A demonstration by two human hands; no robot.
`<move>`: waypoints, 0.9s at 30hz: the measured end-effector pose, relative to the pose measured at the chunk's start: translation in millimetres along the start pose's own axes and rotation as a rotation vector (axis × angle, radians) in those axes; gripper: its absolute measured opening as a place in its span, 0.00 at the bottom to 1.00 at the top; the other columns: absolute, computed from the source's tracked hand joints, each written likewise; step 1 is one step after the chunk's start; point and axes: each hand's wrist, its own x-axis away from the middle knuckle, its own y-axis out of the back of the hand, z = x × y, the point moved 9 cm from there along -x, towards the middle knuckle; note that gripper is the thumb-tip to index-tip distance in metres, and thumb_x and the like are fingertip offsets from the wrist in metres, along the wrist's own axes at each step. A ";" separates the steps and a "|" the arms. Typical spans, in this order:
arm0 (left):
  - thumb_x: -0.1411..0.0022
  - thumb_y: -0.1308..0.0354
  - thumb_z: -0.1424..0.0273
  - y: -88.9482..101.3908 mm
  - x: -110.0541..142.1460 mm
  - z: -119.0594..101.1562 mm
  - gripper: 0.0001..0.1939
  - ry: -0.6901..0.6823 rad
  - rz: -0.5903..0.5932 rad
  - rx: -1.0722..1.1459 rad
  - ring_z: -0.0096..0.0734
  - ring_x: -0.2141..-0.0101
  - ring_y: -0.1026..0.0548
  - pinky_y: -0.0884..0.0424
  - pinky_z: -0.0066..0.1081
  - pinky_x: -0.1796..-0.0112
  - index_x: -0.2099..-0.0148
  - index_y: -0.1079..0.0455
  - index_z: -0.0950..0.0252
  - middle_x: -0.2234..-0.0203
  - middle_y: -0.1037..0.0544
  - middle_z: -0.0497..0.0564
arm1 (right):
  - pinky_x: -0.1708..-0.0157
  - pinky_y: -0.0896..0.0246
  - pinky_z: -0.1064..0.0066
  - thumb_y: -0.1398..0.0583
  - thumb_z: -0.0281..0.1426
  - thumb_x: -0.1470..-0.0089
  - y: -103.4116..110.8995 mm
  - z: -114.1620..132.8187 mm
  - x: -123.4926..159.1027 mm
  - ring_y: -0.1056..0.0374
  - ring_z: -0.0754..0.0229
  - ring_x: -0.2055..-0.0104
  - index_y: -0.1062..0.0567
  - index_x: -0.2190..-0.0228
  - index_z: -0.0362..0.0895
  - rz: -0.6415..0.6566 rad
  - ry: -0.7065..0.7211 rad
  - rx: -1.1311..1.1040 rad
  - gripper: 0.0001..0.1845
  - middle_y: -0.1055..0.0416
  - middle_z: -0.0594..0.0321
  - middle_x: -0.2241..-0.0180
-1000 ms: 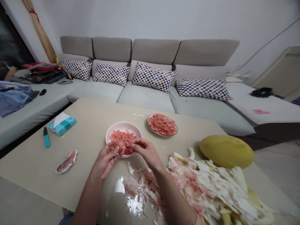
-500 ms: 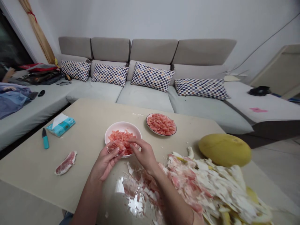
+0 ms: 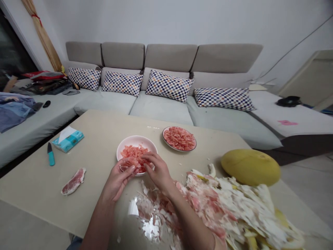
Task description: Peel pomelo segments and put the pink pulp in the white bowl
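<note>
A long grey cushioned sofa point(image 3: 161, 104) with checkered pillows spans the far side. Before it stands a glossy cream table point(image 3: 101, 128). A heap of white and pink peel point(image 3: 234, 205) covers the table's near right, with a large yellow-green oval fruit point(image 3: 250, 167) just beyond. Near the middle sits a round white bowl point(image 3: 123, 147) of pink pulp; farther right, a dark-rimmed plate point(image 3: 179, 138) is piled with more. The person's left hand point(image 3: 118, 178) pinches a translucent pink fruit segment point(image 3: 129, 164) over the bowl's near edge. The right hand point(image 3: 159, 173) has its fingers curled narrowly beside it; whether they grip pulp, one cannot tell. At left lie a blue tissue pack point(image 3: 68, 140), a reddish rind-edged segment point(image 3: 74, 181) and a small teal-handled knife point(image 3: 51, 155).
</note>
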 end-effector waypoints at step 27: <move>0.47 0.31 0.64 -14.6 4.6 -1.3 0.20 -0.070 0.088 -0.274 0.44 0.54 0.22 0.31 0.38 0.49 0.52 0.24 0.64 0.53 0.20 0.59 | 0.60 0.29 0.64 0.39 0.33 0.41 -7.6 14.0 6.2 0.26 0.55 0.61 0.19 0.62 0.47 0.071 -0.089 -0.055 0.09 0.22 0.57 0.64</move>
